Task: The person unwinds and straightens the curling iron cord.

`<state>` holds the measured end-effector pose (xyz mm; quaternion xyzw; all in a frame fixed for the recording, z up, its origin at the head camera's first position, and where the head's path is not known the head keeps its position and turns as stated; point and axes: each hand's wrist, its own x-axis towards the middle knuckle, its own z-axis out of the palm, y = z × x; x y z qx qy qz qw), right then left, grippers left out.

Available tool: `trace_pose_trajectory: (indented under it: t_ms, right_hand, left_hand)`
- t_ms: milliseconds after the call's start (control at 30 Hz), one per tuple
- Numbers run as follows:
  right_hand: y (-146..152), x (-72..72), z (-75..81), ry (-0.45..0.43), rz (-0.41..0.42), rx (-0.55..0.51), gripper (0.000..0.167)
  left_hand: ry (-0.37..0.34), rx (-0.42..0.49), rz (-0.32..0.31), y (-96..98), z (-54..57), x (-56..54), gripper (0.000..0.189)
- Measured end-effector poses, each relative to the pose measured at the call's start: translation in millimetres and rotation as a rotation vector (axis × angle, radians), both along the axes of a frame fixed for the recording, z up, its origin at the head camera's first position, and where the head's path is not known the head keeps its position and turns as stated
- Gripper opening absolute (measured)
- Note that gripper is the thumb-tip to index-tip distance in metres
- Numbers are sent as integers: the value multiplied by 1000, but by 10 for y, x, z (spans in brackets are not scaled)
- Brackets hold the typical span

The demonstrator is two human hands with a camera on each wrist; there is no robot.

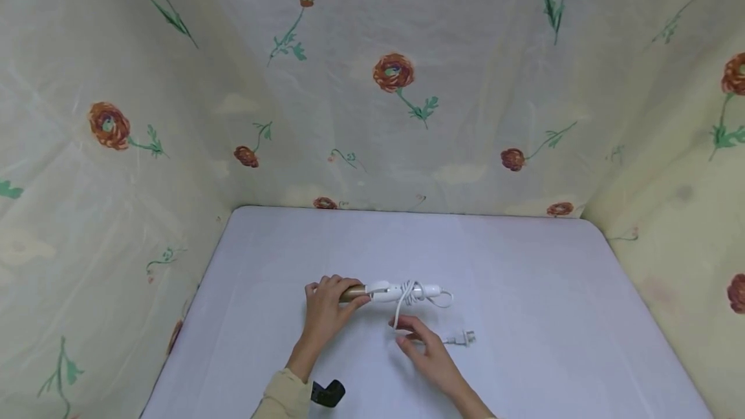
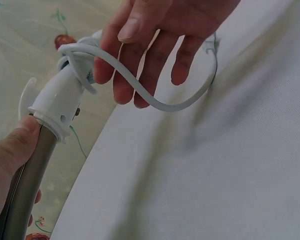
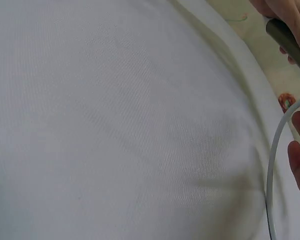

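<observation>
A curling iron with a white handle [image 1: 384, 291] and a brownish metal barrel [image 2: 32, 182] is held crosswise above the white table. My left hand [image 1: 327, 306] grips the barrel, its thumb lying along the metal just below the clamp lever [image 2: 27, 97]. White cord [image 1: 410, 292] is wound in several turns about the handle. One loose length of cord [image 2: 162, 106] passes across the fingers of my right hand [image 1: 427, 351], which are extended and slightly bent, the thumb apart from the cord. The two-pin plug [image 1: 464, 338] hangs at the cord's end, right of that hand.
The white tabletop [image 1: 524, 290] has rounded far corners. Flower-patterned cloth [image 1: 454, 37] encloses it at the back and both sides. A black angular object [image 1: 329, 394] shows beside the left sleeve [image 1: 285, 396], near the front.
</observation>
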<state>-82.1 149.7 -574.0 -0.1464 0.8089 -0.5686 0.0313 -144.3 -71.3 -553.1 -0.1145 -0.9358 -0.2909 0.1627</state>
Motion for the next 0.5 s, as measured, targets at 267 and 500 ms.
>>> trace_pose_trajectory:
  t_ms: [267, 500]
  right_hand:
    - [-53, 37, 37, 87, 2, -26, 25]
    - [-49, 43, 149, 208, -92, 68, 12]
  left_hand:
    - [11, 9, 5, 4, -7, 9, 39]
    - [23, 3, 3, 4, -18, 12, 37]
